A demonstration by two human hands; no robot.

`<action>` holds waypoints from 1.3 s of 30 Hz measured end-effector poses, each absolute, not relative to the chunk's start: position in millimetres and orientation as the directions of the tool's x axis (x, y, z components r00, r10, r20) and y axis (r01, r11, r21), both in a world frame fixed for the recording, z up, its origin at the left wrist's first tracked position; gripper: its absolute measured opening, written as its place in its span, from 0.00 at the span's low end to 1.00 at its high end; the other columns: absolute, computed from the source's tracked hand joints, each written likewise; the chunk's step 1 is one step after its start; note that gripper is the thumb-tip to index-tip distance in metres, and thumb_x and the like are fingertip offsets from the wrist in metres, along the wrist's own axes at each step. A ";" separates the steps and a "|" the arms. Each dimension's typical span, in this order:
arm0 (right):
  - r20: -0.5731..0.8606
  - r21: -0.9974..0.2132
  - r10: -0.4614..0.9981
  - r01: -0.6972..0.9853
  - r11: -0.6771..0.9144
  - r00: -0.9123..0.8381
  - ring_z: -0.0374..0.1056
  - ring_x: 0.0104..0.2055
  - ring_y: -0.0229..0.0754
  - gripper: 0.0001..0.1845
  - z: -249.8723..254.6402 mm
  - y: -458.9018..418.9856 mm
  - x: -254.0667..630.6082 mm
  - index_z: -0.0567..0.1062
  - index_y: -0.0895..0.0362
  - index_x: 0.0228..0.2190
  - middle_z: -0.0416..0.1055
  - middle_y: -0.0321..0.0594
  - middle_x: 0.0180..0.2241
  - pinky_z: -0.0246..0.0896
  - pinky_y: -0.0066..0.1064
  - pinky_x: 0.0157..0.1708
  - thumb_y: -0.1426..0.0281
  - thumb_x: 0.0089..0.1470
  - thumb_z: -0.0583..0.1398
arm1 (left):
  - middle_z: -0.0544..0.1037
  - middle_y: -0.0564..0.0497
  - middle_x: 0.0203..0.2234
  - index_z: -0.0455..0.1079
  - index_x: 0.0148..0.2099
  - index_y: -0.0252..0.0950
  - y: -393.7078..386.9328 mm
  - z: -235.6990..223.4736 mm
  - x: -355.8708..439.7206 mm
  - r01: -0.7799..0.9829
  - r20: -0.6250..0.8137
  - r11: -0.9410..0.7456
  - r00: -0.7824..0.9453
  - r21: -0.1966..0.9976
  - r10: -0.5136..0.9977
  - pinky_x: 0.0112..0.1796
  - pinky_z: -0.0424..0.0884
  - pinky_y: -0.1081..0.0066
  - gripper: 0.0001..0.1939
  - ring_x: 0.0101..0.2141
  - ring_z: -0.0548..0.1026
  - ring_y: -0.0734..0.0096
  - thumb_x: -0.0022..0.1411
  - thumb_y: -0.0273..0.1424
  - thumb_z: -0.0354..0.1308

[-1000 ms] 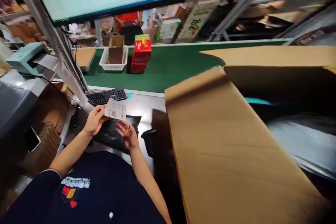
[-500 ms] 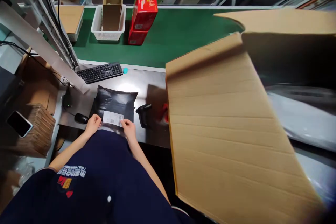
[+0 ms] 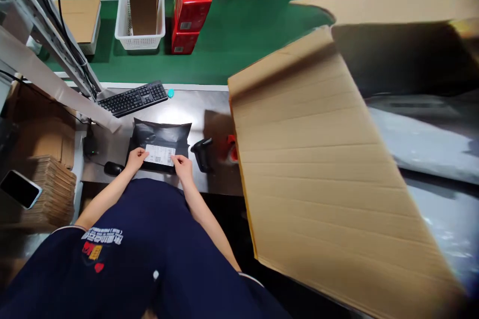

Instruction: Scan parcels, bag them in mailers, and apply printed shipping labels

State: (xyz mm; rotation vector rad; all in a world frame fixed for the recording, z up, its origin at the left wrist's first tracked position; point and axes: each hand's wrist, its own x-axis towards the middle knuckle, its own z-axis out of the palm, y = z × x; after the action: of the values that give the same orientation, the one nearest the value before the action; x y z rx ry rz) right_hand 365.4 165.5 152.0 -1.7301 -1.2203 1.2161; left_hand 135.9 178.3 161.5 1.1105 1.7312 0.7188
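Observation:
A black plastic mailer bag (image 3: 161,132) lies on the metal worktop in front of me. Over its lower part is a white shipping label (image 3: 160,155) with printed text and codes. My left hand (image 3: 136,158) pinches the label's left edge between thumb and fingers. At the opposite edge, my right hand (image 3: 182,166) grips the label in the same way. Whether the label is stuck down or held just above the bag I cannot tell. Right of the bag stands a black handheld scanner (image 3: 202,154), and a black mouse (image 3: 113,168) sits to its left.
A large open cardboard box (image 3: 314,159) fills the right side. Behind the bag lies a keyboard (image 3: 133,99). On the green surface (image 3: 250,40) stand a white basket (image 3: 140,43) and red boxes (image 3: 192,5). A phone (image 3: 20,189) rests on stacked cardboard (image 3: 52,189) at left.
The view has shifted slightly, so most things sit higher and further left. Both hands still pinch the label's two edges, and the label looks straighter on the bag.

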 end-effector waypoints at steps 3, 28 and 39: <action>-0.263 -0.816 0.953 0.493 -0.302 0.150 0.69 0.41 0.48 0.27 139.5 172.7 358.0 0.79 0.55 0.30 0.78 0.48 0.38 0.63 0.41 0.48 0.46 0.62 0.56 | 0.80 0.51 0.28 0.69 0.30 0.41 183.2 154.6 139.3 0.518 -0.345 0.385 -0.176 0.764 0.922 0.41 0.72 0.66 0.09 0.35 0.79 0.63 0.62 0.36 0.63; -0.118 -0.520 0.917 0.811 0.269 -0.380 0.43 0.82 0.57 0.37 103.2 154.4 358.9 0.57 0.63 0.75 0.49 0.53 0.78 0.29 0.60 0.80 0.58 0.73 0.49 | 0.51 0.39 0.79 0.52 0.80 0.36 184.2 135.5 139.3 0.888 -0.238 -0.307 0.398 0.342 0.886 0.77 0.37 0.41 0.38 0.79 0.48 0.48 0.74 0.42 0.52; -0.170 -0.721 0.954 0.628 -0.292 0.248 0.53 0.78 0.63 0.44 113.3 142.2 400.5 0.59 0.70 0.72 0.54 0.66 0.75 0.53 0.57 0.75 0.53 0.66 0.50 | 0.49 0.29 0.79 0.53 0.77 0.26 186.7 183.0 75.8 0.857 0.054 0.160 -0.213 0.490 0.976 0.76 0.45 0.39 0.39 0.79 0.44 0.42 0.72 0.39 0.55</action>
State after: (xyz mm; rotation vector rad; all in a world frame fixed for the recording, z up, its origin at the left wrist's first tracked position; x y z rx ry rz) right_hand 400.5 142.2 113.3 -2.0075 -1.4357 0.8231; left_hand 75.8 186.7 183.0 1.7686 2.1653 0.6187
